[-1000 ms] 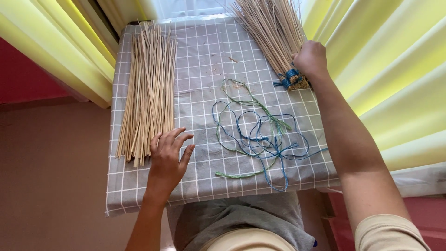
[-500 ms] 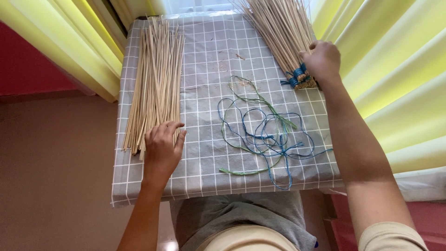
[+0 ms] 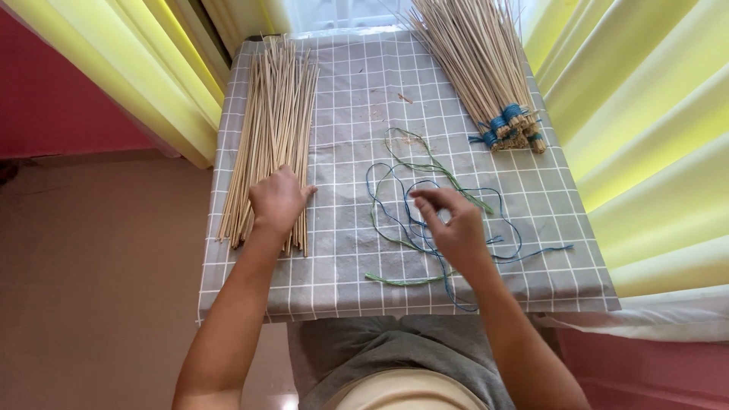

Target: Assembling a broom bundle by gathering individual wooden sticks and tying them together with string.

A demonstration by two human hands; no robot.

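My left hand (image 3: 278,201) lay curled on the loose, thin, pale sticks (image 3: 269,137) at the counter's (image 3: 342,281) left. My right hand (image 3: 453,225) pinched tangled blue-green strings (image 3: 425,199) mid-cloth; tied bundles (image 3: 486,76) lay beyond.

1. Home craft spot, not a workshop: small table (image 3: 250,296) covered with a grey grid-patterned cloth, set against a window.
2. Yellow curtains (image 3: 645,152) hang on both sides; daylight between them.
3. Pink-red wall (image 3: 68,99), plain tan floor (image 3: 99,288).
4. Handwork materials laid out: loose thin sticks (image 3: 269,129), tied stick bundles (image 3: 486,76), tangled blue and green strings (image 3: 425,197).
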